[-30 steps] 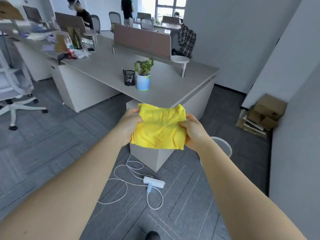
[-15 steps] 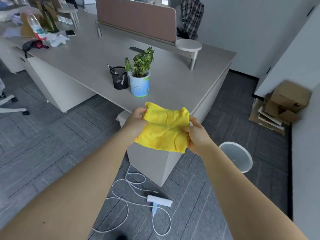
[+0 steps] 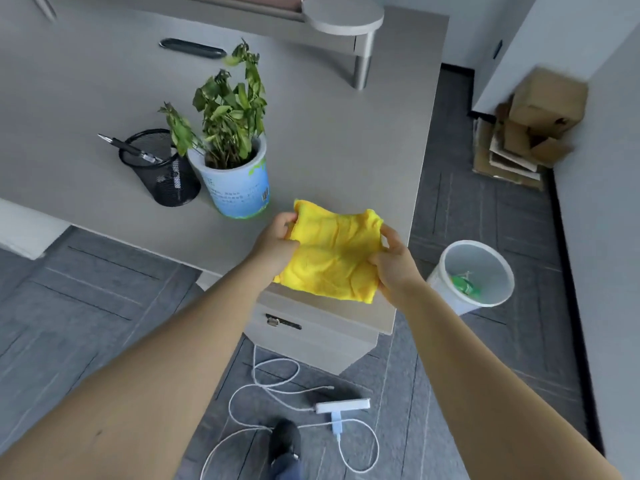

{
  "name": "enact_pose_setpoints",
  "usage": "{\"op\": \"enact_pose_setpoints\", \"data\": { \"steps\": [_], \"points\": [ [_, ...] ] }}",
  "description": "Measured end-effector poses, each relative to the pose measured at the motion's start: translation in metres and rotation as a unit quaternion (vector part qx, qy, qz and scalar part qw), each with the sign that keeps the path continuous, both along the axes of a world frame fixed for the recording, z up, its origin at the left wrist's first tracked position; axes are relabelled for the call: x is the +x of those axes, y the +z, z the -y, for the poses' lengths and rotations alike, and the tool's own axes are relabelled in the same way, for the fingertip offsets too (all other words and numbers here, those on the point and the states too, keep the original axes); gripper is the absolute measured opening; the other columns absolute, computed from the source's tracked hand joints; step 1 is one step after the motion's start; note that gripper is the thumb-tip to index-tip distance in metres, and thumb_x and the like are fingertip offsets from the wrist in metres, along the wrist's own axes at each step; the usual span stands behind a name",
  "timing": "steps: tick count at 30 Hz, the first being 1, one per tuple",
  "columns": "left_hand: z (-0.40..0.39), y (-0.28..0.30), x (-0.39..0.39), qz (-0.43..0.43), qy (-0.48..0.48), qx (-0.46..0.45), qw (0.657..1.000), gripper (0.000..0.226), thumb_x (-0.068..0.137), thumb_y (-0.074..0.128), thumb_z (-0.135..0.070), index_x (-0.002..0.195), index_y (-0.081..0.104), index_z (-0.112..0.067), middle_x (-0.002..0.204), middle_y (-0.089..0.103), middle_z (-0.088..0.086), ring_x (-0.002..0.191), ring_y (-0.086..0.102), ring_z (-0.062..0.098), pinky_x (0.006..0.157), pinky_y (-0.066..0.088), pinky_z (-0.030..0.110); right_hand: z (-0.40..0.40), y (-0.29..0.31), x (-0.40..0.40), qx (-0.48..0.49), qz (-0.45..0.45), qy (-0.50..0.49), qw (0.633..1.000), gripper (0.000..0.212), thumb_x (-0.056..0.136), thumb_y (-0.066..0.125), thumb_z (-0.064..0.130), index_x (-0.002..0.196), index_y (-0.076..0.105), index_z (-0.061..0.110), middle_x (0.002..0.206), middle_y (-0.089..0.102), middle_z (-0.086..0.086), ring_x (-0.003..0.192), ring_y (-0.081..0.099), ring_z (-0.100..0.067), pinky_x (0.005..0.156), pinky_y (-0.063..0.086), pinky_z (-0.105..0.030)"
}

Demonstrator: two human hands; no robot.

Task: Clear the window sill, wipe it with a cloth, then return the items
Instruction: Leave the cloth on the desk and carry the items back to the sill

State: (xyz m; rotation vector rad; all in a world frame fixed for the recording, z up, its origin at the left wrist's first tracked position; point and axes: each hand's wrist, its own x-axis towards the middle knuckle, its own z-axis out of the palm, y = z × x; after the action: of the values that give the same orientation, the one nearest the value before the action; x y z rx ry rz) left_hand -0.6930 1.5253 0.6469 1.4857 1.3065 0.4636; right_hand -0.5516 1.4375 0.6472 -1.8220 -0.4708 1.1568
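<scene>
A folded yellow cloth (image 3: 332, 252) hangs between both hands just above the near corner of a grey desk (image 3: 346, 133). My left hand (image 3: 277, 244) grips its left edge and my right hand (image 3: 393, 265) pinches its right edge. On the desk to the left stand a potted plant (image 3: 232, 168) in a white and blue pot and a black mesh pen cup (image 3: 161, 168) with a pen in it. No window sill is in view.
A white waste bin (image 3: 474, 275) stands on the floor right of the desk. Flattened cardboard boxes (image 3: 530, 129) lean at the far right wall. A white power strip (image 3: 343, 407) and looped cables lie on the floor by my shoe (image 3: 284, 441).
I have stepped closer to the desk and the view has tilted down. The cloth, still held in both hands, now hangs over the desk corner instead of in front of it.
</scene>
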Motion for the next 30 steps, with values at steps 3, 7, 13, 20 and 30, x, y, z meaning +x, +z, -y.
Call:
{"op": "enact_pose_setpoints", "data": {
  "steps": [3, 7, 13, 20, 30],
  "points": [
    [-0.014, -0.018, -0.001, -0.033, -0.041, -0.003, 0.999, 0.052, 0.077, 0.045, 0.009, 0.125, 0.041, -0.011, 0.128, 0.051, 0.017, 0.119, 0.047, 0.030, 0.092, 0.037, 0.033, -0.008, -0.009, -0.003, -0.048, 0.091, 0.030, 0.994, 0.061, 0.084, 0.037, -0.010, 0.140, 0.035, 0.014, 0.127, 0.048, -0.013, 0.114, 0.049, -0.033, 0.089, 0.044, -0.037],
    [-0.016, -0.025, -0.007, -0.053, -0.011, 0.014, 0.998, 0.046, 0.075, 0.052, 0.002, 0.119, 0.047, -0.010, 0.126, 0.055, 0.012, 0.118, 0.051, 0.028, 0.096, 0.041, 0.037, -0.010, -0.007, -0.010, -0.103, 0.223, 0.031, 0.969, 0.053, 0.084, 0.044, 0.000, 0.137, 0.037, 0.005, 0.135, 0.042, -0.016, 0.121, 0.042, -0.033, 0.091, 0.037, -0.034],
    [-0.010, -0.010, -0.025, -0.021, 0.038, 0.043, 0.998, 0.032, 0.082, 0.053, -0.007, 0.114, 0.052, -0.004, 0.126, 0.056, 0.016, 0.115, 0.052, 0.028, 0.097, 0.038, 0.033, -0.018, 0.006, -0.029, -0.016, 0.327, 0.087, 0.941, 0.053, 0.083, 0.057, 0.009, 0.134, 0.041, 0.006, 0.141, 0.040, -0.016, 0.131, 0.033, -0.032, 0.105, 0.022, -0.029],
    [-0.034, 0.011, -0.091, 0.024, 0.163, 0.066, 0.984, 0.027, 0.083, 0.056, -0.012, 0.108, 0.055, -0.002, 0.117, 0.061, 0.017, 0.096, 0.051, 0.018, 0.079, 0.039, 0.020, -0.081, 0.007, -0.091, 0.082, 0.220, 0.151, 0.960, 0.075, 0.076, 0.071, 0.014, 0.140, 0.032, 0.004, 0.143, 0.039, -0.014, 0.133, 0.037, -0.027, 0.110, 0.030, -0.034],
    [-0.104, -0.020, -0.140, 0.056, 0.285, 0.085, 0.953, 0.078, 0.073, 0.070, -0.015, 0.135, 0.023, -0.006, 0.144, 0.027, 0.014, 0.132, 0.029, 0.024, 0.110, 0.027, 0.034, -0.157, -0.020, -0.124, 0.181, 0.173, 0.098, 0.963, 0.130, 0.041, 0.086, 0.030, 0.144, 0.011, 0.003, 0.150, 0.025, -0.018, 0.141, 0.024, -0.029, 0.116, 0.024, -0.048]
  ]
}}
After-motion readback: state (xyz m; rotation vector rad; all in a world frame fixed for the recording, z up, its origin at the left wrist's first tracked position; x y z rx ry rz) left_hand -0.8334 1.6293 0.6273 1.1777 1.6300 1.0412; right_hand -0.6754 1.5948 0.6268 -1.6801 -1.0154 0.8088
